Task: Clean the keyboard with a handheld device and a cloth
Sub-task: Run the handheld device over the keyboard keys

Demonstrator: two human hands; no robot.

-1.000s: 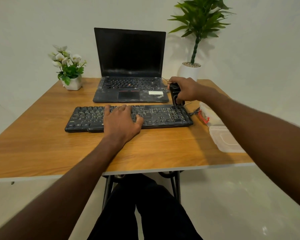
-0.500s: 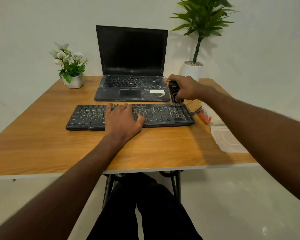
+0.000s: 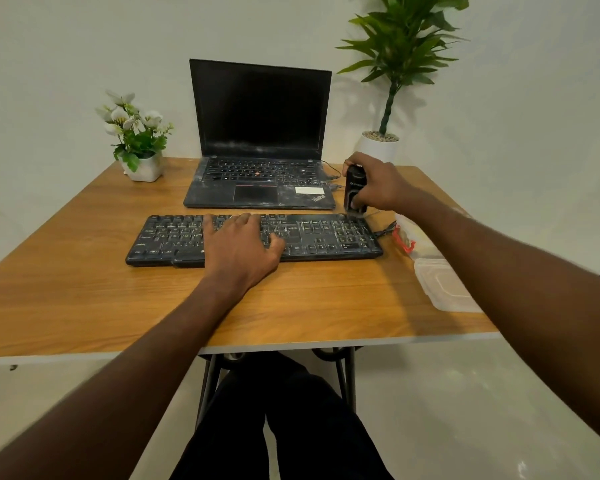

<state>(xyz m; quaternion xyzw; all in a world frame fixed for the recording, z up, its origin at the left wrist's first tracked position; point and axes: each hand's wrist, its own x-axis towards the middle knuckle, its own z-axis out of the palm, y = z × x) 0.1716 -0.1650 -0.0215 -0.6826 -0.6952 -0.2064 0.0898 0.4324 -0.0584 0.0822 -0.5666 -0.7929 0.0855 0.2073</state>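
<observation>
Little had moved since the earlier frames: the right hand (image 3: 378,183) had kept its grip on the small black handheld device (image 3: 355,190), holding it upright with its lower end at the far right corner of the flat black dusty keyboard (image 3: 312,237), just as before. Fingers and thumb curled round the device's body. The left hand (image 3: 241,245) had stayed flat on the middle of the keyboard, fingers straight and spread over the keys, thumb out to its right, holding nothing.

Beyond the left hand sat an open black laptop (image 3: 260,133) with a dark screen and dusty palm rest, on the wooden tabletop (image 3: 84,289). Just beside the right forearm, on its near side, lay a pale bundle with a red edge (image 3: 407,239); whether it was a cloth could not be told. Nearer along that forearm lay a clear plastic container (image 3: 444,285). Far to the left of the left hand stood a small white pot of white flowers (image 3: 136,140), and beyond the right hand a tall green plant in a white pot (image 3: 392,64).
</observation>
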